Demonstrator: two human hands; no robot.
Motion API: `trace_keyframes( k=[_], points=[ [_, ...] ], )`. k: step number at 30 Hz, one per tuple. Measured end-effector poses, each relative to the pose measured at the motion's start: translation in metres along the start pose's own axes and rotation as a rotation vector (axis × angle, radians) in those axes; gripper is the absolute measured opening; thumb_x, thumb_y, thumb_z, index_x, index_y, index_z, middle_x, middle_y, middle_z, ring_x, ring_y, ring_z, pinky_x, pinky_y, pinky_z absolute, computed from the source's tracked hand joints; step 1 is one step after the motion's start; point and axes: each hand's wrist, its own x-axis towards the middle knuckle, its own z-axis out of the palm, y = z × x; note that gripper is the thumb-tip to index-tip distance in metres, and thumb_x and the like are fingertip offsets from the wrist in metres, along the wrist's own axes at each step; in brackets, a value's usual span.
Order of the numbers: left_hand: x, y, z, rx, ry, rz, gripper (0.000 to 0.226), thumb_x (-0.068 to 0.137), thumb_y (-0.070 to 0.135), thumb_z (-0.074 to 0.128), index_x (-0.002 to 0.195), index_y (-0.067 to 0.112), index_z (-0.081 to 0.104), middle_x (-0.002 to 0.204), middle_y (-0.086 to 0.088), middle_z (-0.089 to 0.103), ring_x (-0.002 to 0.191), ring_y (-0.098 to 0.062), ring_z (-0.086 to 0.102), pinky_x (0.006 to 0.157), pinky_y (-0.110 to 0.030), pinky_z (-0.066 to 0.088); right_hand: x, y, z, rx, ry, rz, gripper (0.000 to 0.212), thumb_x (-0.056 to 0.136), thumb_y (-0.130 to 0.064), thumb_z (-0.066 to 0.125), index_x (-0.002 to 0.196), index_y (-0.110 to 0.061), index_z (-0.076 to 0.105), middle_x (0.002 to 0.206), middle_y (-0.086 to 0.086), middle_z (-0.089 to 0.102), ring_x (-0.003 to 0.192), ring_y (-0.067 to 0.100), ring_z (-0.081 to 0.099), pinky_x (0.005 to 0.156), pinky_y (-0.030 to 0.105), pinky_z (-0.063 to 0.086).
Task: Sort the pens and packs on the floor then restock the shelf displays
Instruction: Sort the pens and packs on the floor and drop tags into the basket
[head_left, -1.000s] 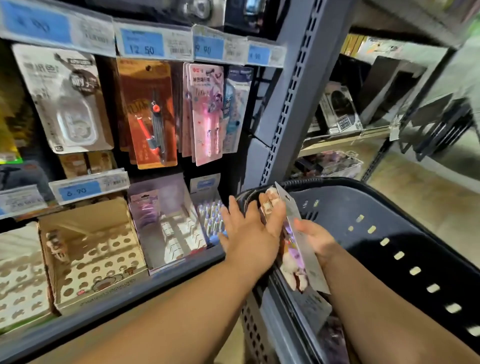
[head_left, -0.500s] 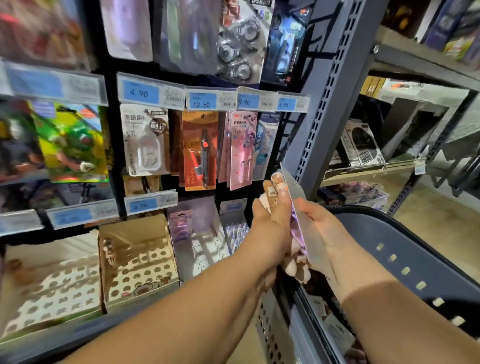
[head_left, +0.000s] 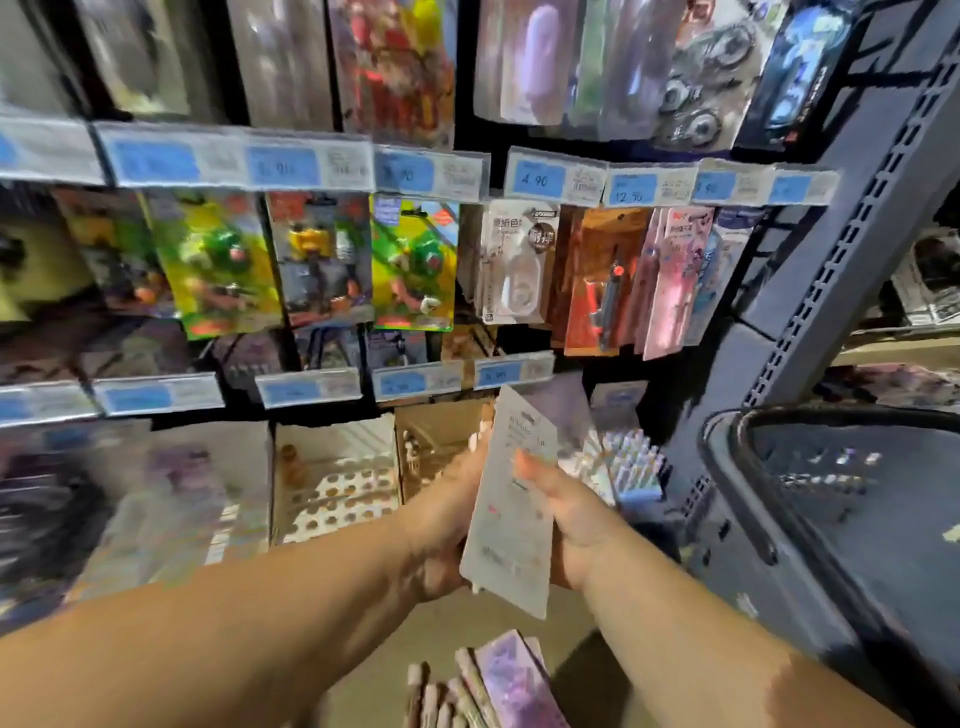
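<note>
A flat carded pack (head_left: 511, 512) shows its pale grey back, held upright in front of the shelf display. My left hand (head_left: 447, 525) grips its left edge and my right hand (head_left: 566, 525) grips its right edge, thumb on the card. More purple packs (head_left: 506, 680) lie stacked low in the middle, below my hands. Behind the held pack, a tray of small pens (head_left: 631, 462) stands on the lowest shelf. The view is blurred.
Hanging packs fill the pegs: a white correction-tape card (head_left: 519, 265), an orange compass card (head_left: 597, 280), pink cards (head_left: 675, 280), green toy packs (head_left: 415, 265). Blue price labels (head_left: 535, 179) line the rails. A dark basket (head_left: 857, 499) stands right, beside the grey upright (head_left: 826, 270).
Both hands have carried the pack left, out of the basket and in front of the lower shelf. The view has swung left and up, and the floor stack has come into sight.
</note>
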Motion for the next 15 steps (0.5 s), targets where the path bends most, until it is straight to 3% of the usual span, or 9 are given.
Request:
trace_keyframes(
  k=[2,5,7,9,15],
  points=[
    [0.0,-0.024,-0.024,-0.035,0.035,-0.029,0.058,0.084,0.06,0.047,0.119,0.015,0.062,0.097,-0.012,0.073,0.08,-0.024,0.07,0.07,-0.033,0.053,0.017,0.034,0.006,-0.063,0.063,0.057,0.03,0.073,-0.041,0.065,0.082,-0.014,0.076,0.087,0.015,0.074,0.079,0.03,0.069,0.08,0.042,0.049],
    [0.007,-0.061,-0.051,-0.121,0.096,-0.091,0.084,0.076,0.067,0.066,0.134,0.008,0.048,0.108,-0.017,0.07,0.082,-0.022,0.072,0.063,-0.031,0.056,0.04,0.071,0.0,-0.181,0.203,0.041,0.046,0.085,-0.048,0.055,0.115,-0.016,0.066,0.118,0.017,0.067,0.11,0.032,0.061,0.087,0.037,0.046],
    [0.015,-0.082,-0.065,-0.187,0.095,-0.153,0.101,0.065,0.07,0.07,0.145,0.018,0.038,0.122,-0.021,0.064,0.089,-0.029,0.072,0.065,-0.036,0.056,0.047,0.086,-0.005,-0.315,0.134,0.074,0.063,0.075,-0.06,0.053,0.12,-0.017,0.06,0.118,0.012,0.067,0.111,0.027,0.062,0.085,0.038,0.05],
    [0.022,-0.098,-0.075,-0.276,0.067,-0.173,0.105,0.061,0.071,0.074,0.146,0.024,0.036,0.12,-0.02,0.062,0.088,-0.032,0.069,0.069,-0.041,0.055,0.05,0.093,-0.01,-0.369,0.08,0.124,0.071,0.069,-0.066,0.049,0.121,-0.018,0.059,0.116,0.009,0.068,0.106,0.023,0.065,0.084,0.038,0.053],
    [0.036,-0.122,-0.094,-0.387,0.025,-0.185,0.103,0.06,0.077,0.074,0.144,0.03,0.039,0.136,-0.022,0.054,0.115,-0.04,0.059,0.089,-0.052,0.051,0.063,0.103,-0.005,-0.511,0.266,0.203,0.071,0.068,-0.08,0.032,0.104,-0.027,0.064,0.101,0.003,0.07,0.096,0.02,0.065,0.091,0.041,0.051]
  ],
)
